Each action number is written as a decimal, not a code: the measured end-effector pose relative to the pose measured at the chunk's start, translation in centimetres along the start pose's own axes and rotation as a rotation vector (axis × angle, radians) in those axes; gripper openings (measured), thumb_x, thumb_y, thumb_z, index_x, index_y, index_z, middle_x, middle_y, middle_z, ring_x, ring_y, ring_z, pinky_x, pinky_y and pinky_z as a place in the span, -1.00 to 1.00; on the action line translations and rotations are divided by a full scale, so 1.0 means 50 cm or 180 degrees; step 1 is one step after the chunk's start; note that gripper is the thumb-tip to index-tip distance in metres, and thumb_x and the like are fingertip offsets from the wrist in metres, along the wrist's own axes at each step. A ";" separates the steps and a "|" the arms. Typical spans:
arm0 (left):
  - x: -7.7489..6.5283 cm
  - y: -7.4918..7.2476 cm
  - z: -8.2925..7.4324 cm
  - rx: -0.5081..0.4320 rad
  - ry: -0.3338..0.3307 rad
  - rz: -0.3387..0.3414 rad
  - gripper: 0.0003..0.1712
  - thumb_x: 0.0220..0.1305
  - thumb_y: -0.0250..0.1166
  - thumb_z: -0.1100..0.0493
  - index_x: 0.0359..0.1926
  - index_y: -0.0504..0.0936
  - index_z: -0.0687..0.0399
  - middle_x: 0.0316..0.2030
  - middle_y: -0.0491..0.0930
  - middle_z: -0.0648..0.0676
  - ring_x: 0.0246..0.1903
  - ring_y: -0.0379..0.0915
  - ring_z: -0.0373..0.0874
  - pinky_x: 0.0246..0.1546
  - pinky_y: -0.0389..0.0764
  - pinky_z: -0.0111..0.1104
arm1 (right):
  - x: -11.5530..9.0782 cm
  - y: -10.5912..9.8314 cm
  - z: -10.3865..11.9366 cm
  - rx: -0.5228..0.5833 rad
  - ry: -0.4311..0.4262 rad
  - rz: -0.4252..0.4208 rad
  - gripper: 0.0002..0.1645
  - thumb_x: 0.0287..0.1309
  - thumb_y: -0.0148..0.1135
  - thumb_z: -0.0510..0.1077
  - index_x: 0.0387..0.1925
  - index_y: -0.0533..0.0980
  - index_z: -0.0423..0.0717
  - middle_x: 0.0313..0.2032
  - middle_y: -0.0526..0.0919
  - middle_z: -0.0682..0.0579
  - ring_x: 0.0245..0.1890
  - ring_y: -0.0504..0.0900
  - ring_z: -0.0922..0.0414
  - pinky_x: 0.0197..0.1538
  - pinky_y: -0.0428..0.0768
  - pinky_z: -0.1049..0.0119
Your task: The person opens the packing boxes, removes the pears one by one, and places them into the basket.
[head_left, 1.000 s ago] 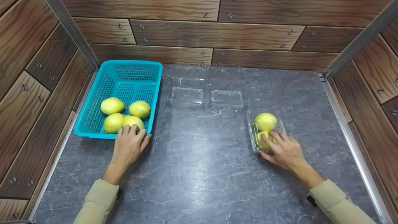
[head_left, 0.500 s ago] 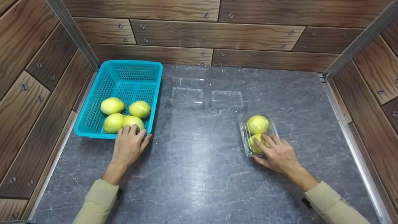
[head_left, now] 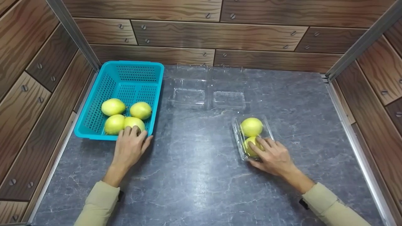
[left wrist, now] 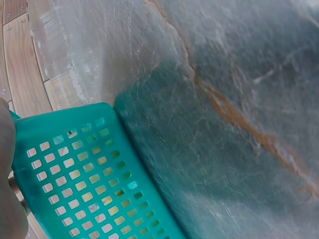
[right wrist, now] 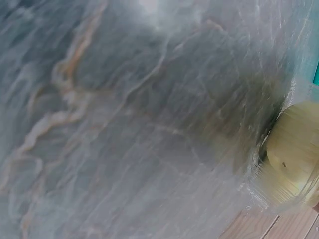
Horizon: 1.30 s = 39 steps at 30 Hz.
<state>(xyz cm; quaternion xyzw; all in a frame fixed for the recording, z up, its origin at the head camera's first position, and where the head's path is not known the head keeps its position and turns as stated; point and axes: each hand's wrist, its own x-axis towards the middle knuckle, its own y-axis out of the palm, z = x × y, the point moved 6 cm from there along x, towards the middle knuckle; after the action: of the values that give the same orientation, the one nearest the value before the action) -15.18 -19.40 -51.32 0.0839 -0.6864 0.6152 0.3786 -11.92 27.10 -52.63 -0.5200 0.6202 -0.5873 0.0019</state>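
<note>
My left hand (head_left: 129, 149) grips the near rim of the turquoise plastic basket (head_left: 158, 94), its fingers over the edge beside a yellow-green fruit (head_left: 134, 122). Several such fruits lie in the basket's near half. In the left wrist view the basket's perforated wall (left wrist: 89, 169) fills the lower left, and a bit of the hand shows at the edge. At the right, my right hand (head_left: 272, 157) holds a clear plastic clamshell box (head_left: 268, 128) by its near end. Two yellow-green fruits (head_left: 251, 126) sit inside it, the nearer one partly behind the fingers.
Two clear plastic boxes (head_left: 189, 95) with raised lids stand side by side near the back wall, right of the basket. Wood-patterned walls (head_left: 220, 34) and metal posts enclose the grey marbled table (head_left: 188, 175) at the back and both sides.
The right hand has moved the clear box with its two fruits to the left and slightly nearer. My left hand and the basket have stayed in place.
</note>
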 end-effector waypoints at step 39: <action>0.002 0.001 0.000 -0.0020 0.0013 0.0030 -0.49 0.63 0.03 -0.18 -0.36 0.47 0.11 -0.37 0.49 0.22 -0.40 0.33 0.14 -0.43 0.36 -0.12 | 0.073 0.034 0.084 0.0188 -0.0460 0.0071 -0.18 -0.01 0.34 0.48 0.16 0.65 0.09 -0.03 0.77 -0.10 -0.19 0.74 -0.10 -0.33 0.72 0.14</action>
<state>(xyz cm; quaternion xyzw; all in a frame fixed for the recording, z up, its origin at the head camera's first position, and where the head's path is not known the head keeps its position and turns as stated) -15.27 -19.34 -51.29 0.0782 -0.6880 0.6150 0.3773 -12.10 21.30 -52.95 -0.5538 0.6066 -0.5662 0.0686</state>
